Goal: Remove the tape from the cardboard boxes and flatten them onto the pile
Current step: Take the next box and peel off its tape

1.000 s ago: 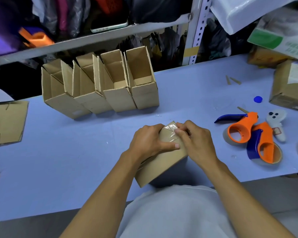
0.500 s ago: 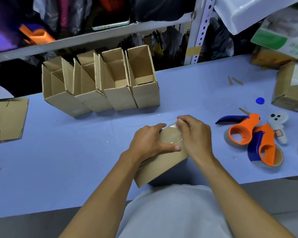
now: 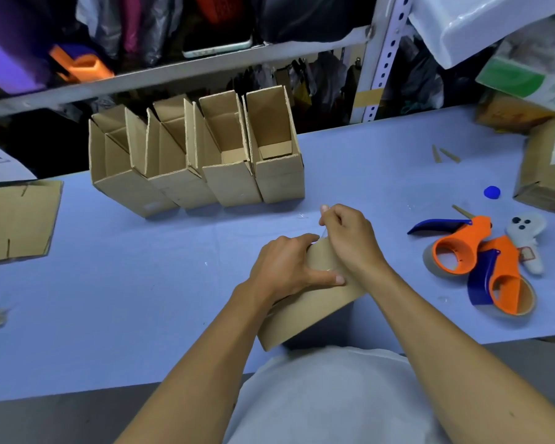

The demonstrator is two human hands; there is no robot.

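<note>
One closed cardboard box (image 3: 305,310) sits at the near edge of the blue surface (image 3: 141,283), tilted, right in front of the person. Left hand (image 3: 289,267) has a clenched grip on the box's top end, thumb pressed across its face. Right hand (image 3: 350,238) pinches a strip of clear tape (image 3: 323,233) between fingertips, strip lifted off the box's far corner. To the right: two orange-and-blue tape dispensers (image 3: 481,261), overlapping, with one small white plush toy (image 3: 526,238) just beside them and one blue cap (image 3: 492,191) further back. Far left: one flattened cardboard sheet (image 3: 16,219) lies flat, the only piece visible on the pile. Further back, centre: four open-topped boxes (image 3: 199,158) stand in a row, touching side by side. Far right: one more brown box (image 3: 548,168), partly out of view.
</note>
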